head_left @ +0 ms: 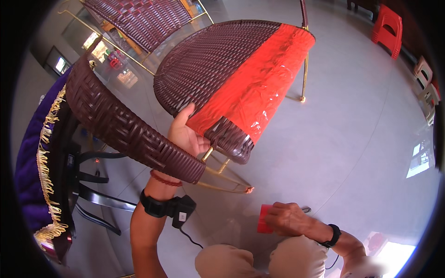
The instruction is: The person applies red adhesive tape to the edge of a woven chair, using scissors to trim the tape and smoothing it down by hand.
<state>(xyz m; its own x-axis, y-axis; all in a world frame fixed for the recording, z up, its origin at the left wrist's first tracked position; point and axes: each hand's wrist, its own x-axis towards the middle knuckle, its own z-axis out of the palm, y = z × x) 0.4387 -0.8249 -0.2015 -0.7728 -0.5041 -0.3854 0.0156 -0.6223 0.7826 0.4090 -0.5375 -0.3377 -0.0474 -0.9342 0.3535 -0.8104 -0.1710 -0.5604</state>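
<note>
A dark brown woven wicker chair seat (204, 65) lies tilted before me, its near side covered by a wrinkled, glossy red plastic band (259, 83). My left hand (187, 134) reaches past the chair's woven armrest (125, 123) and grips the seat's near corner, thumb on the weave and fingers curled beneath. Brown strands show bare at the corner (232, 141) beside the red band. Lower right, above my knee, my right hand (289, 218) is closed around a red roll (264, 218) resembling wrapping tape; the fingers hide part of it.
Gold metal legs (304, 76) support the chair. Behind it stands a second woven chair (143, 21). At left are a purple cloth with gold fringe (30, 153) and black curved furniture legs (106, 200). Red plastic stools (388, 31) stand far right on the grey floor (357, 116).
</note>
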